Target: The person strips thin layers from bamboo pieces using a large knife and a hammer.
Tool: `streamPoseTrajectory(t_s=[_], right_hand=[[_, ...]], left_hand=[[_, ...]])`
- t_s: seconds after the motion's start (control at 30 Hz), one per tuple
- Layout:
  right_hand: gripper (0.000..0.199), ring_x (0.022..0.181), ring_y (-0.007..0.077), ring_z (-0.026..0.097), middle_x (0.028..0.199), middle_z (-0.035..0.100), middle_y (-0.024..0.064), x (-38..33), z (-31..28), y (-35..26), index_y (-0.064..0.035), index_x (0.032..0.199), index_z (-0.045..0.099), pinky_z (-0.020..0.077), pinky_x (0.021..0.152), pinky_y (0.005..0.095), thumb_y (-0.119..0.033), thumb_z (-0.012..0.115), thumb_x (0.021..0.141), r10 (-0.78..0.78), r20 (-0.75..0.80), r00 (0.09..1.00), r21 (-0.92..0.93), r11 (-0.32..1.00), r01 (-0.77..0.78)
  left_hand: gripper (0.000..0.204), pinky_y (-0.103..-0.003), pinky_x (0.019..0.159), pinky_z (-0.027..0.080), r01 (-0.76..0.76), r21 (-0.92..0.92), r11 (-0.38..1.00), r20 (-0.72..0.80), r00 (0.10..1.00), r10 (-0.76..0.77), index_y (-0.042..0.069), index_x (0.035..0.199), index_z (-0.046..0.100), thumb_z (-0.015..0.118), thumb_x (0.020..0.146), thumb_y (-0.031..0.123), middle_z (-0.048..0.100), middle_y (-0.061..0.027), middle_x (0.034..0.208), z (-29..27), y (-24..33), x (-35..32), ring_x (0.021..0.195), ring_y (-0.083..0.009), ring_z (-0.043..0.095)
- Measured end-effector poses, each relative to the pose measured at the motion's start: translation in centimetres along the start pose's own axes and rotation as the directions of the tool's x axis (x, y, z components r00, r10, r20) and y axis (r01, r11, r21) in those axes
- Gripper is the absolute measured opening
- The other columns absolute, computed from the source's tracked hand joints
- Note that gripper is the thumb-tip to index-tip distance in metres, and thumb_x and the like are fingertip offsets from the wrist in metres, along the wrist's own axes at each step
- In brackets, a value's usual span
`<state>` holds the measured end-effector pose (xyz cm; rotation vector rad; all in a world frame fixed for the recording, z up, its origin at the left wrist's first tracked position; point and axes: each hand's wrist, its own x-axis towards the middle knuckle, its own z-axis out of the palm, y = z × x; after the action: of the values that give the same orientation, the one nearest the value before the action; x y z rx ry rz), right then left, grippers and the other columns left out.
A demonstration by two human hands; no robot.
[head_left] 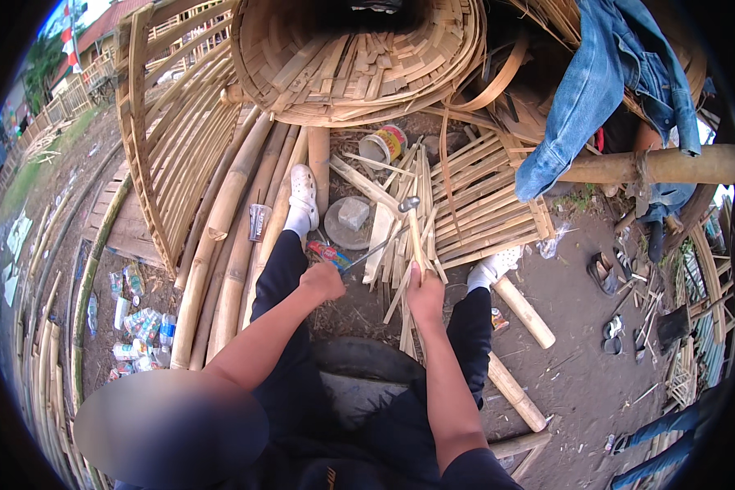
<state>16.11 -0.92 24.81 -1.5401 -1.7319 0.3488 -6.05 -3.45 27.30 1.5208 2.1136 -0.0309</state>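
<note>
My left hand [322,282] is closed around the end of a thin dark metal rod or blade [369,255], which points up and right toward the hammer. Its exact kind is too fine to make out. My right hand [425,294] grips the light handle of a hammer [417,238], its metal head upward and away from me. Beneath both tools lies a loose pile of split bamboo strips [388,237]. Beside the pile, to the right, rests a slatted bamboo panel [482,200]. A pale block [353,215] sits on a round grey slab between my feet.
A large woven bamboo basket [359,73] is ahead. Bamboo poles [235,196] and a curved slatted frame [143,139] stand left, near scattered plastic bottles and cups [145,327]. A denim jacket [580,90] hangs over a pole at right. Sandals [603,273] and cut bamboo pieces [524,310] lie on the ground.
</note>
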Motion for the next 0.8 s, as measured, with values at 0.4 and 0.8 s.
streamPoseTrajectory(t_s=[0.4,0.8], right_hand=[[0.042,0.050,0.0330,0.052,0.056,0.048,0.0140,6.5,-3.0,-2.8,0.0008,0.075,0.052,0.0414,0.050,0.0408,-0.035,0.050,0.098,-0.211,-0.528,0.822,0.365,0.818,0.445],[0.046,0.075,0.0486,0.061,0.072,0.060,0.0310,-0.8,1.6,6.1,0.0059,0.080,0.064,0.0485,0.067,0.0521,-0.036,0.053,0.096,0.108,0.202,0.973,-0.095,0.991,-0.091]], left_hand=[[0.036,-0.042,0.088,0.053,0.021,-0.108,0.994,-0.050,0.998,-0.026,-0.005,0.099,0.067,0.061,0.076,0.022,0.066,-0.0250,0.107,0.1,-1.4,0.6,0.104,-0.0354,0.065],[0.037,-0.041,0.093,0.051,0.082,-0.123,0.989,0.035,0.996,-0.078,-0.004,0.104,0.067,0.059,0.076,0.020,0.065,-0.0236,0.113,3.5,-2.5,2.5,0.109,-0.0349,0.063]])
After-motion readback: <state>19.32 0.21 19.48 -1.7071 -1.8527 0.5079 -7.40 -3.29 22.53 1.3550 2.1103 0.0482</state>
